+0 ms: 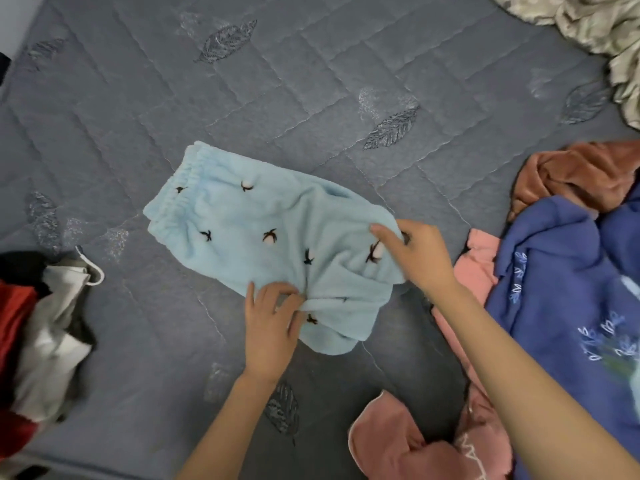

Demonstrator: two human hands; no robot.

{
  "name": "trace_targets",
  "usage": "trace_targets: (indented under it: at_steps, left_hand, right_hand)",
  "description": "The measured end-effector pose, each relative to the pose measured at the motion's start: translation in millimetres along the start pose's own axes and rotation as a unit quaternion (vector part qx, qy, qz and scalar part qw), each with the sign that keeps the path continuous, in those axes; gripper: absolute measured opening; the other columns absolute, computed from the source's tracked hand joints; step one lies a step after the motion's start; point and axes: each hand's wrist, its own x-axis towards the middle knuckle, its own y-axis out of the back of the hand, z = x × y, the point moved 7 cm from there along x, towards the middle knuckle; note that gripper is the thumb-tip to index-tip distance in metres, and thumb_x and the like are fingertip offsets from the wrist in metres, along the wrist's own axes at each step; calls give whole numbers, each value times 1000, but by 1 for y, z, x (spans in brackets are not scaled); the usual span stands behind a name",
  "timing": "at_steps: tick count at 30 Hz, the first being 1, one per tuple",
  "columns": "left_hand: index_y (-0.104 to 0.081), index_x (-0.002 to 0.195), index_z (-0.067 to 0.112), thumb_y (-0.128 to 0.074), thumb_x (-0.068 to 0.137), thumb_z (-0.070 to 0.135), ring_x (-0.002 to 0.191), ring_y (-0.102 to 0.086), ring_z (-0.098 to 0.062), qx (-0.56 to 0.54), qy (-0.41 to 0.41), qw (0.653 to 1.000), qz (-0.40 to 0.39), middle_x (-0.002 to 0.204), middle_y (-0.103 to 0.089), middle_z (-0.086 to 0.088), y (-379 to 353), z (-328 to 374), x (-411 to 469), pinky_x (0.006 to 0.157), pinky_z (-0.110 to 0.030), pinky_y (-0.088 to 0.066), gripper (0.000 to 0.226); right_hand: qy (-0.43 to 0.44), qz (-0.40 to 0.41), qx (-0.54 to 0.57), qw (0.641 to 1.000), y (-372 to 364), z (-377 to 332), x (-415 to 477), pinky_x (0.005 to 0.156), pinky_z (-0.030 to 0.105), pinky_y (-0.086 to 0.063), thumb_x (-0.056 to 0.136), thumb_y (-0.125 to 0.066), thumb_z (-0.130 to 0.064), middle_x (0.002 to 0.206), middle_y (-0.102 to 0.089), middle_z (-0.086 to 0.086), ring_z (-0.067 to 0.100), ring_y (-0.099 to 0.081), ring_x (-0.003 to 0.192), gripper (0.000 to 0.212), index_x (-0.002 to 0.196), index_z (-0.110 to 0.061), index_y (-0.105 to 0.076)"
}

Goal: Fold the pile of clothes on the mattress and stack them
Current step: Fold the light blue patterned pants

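Light blue fleece pants (256, 220) with small dark embroidered marks lie partly folded in the middle of the grey quilted mattress (277, 81), their elastic waistband to the left. My left hand (272, 323) pinches a bunched fold at the pants' near edge. My right hand (415, 254) grips the right edge of the same garment, fingers curled over the cloth. To the right lies a loose pile: a blue embroidered garment (561, 289), a brown one (581, 174) and pink ones (478, 268).
A heap of red, white and black clothes (41, 334) sits at the left edge. A crumpled beige blanket (595, 26) fills the far right corner. More pink cloth (398, 441) lies near the bottom edge.
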Motion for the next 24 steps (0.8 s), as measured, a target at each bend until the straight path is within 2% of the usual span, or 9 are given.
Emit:
trace_targets:
  at_steps: [2, 5, 8, 10, 12, 15, 18, 21, 24]
  left_hand:
    - [-60, 98, 19, -54, 89, 20, 100, -53, -20, -5, 39, 999, 38, 104, -53, 1, 16, -7, -17, 108, -60, -29, 11]
    - [-64, 108, 19, -58, 93, 17, 101, -55, -26, -29, 122, 989, 82, 111, -54, -3, 29, -17, -42, 88, -59, -46, 17]
    - [-58, 130, 20, -62, 91, 13, 120, -47, -16, -91, 234, 964, 85, 127, -45, -4, 23, -4, -53, 104, -33, -42, 39]
    - [-37, 145, 24, -66, 88, 23, 127, -35, -1, -187, 384, 901, 78, 135, -35, 6, 5, 4, -64, 106, -15, -31, 64]
    - [-30, 144, 20, -69, 80, 36, 133, -35, -8, -315, 517, 792, 86, 141, -36, 2, -21, 15, -81, 109, -25, -33, 77]
    - [-42, 118, 15, -70, 79, 30, 115, -54, -13, -400, 574, 712, 56, 127, -52, -8, -58, 36, -90, 89, -17, -49, 50]
    - [-43, 114, 19, -78, 77, 23, 103, -56, -2, -413, 577, 705, 6, 121, -55, 2, -82, 57, -80, 75, -7, -46, 51]
    - [-38, 120, 13, -82, 73, 9, 99, -54, 3, -405, 571, 713, 49, 119, -53, 3, -92, 63, -64, 78, -8, -47, 65]
    - [-43, 104, 12, -78, 75, 0, 95, -57, -3, -379, 569, 720, 119, 117, -59, -9, -88, 61, -61, 93, -32, -51, 47]
  right_hand:
    - [-17, 43, 32, 998, 18, -1, 6, 50, 32, -25, 90, -64, -40, 51, -36, 5, 13, -29, 49, 55, 56, -1, -45]
    - [-44, 49, 92, 994, 25, 2, 17, 51, 31, -24, 89, -66, -40, 56, -37, 7, 15, -31, 53, 60, 62, 9, -46]
    - [-32, 11, 51, 998, 15, 3, 20, 49, 29, -26, 90, -62, -44, 58, -41, 6, 13, -33, 52, 56, 67, 5, -51]
    - [-45, -39, 73, 996, 6, 14, 19, 52, 20, -32, 96, -55, -41, 69, -52, 3, 10, -41, 59, 45, 81, 1, -58]
    - [-91, -96, 178, 975, -1, 33, 16, 67, 13, -42, 97, -52, -38, 90, -64, -5, 6, -56, 76, 29, 98, -11, -63]
    - [-126, -188, 236, 945, -7, 58, 8, 78, 12, -44, 94, -55, -19, 114, -61, -11, 1, -57, 100, 29, 123, -21, -54]
    - [-58, -250, 100, 961, -12, 63, 5, 74, 6, -43, 87, -64, -5, 111, -60, -14, -3, -56, 95, 41, 121, -24, -52]
    - [2, -247, 46, 968, -16, 58, 9, 84, 24, -50, 76, -76, -26, 107, -69, -10, 7, -64, 98, 31, 106, -27, -68]
    - [-23, -220, 132, 966, -10, 49, 15, 82, 17, -52, 82, -74, -10, 100, -70, -12, 3, -65, 91, 25, 98, -28, -67]
